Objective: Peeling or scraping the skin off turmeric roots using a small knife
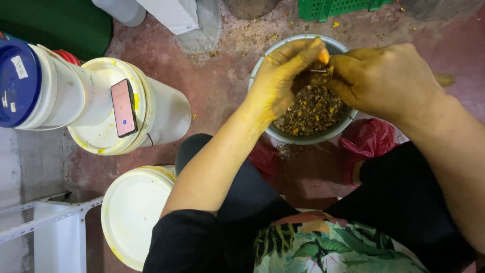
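Head view looks down on a stained reddish floor (222,91) where both hands meet over a grey metal bowl (323,136) of brown and yellow peelings, set near the floor's far edge between the person's knees. Left hand (280,81), stained yellow, pinches a small orange piece (323,55) at its fingertips above the bowl. Right hand (386,78) is curled closed around a thin metal blade (319,71) whose tip meets that piece. Three white plastic buckets stand toward the left edge: one with a blue lid (17,83) bearing a small white label, one with a white lid (103,108) carrying a single phone (124,107) with a pink screen, and one nearer (134,212). One green crate (333,7) sits at the far edge. Two red bags (369,139) lie beneath the bowl
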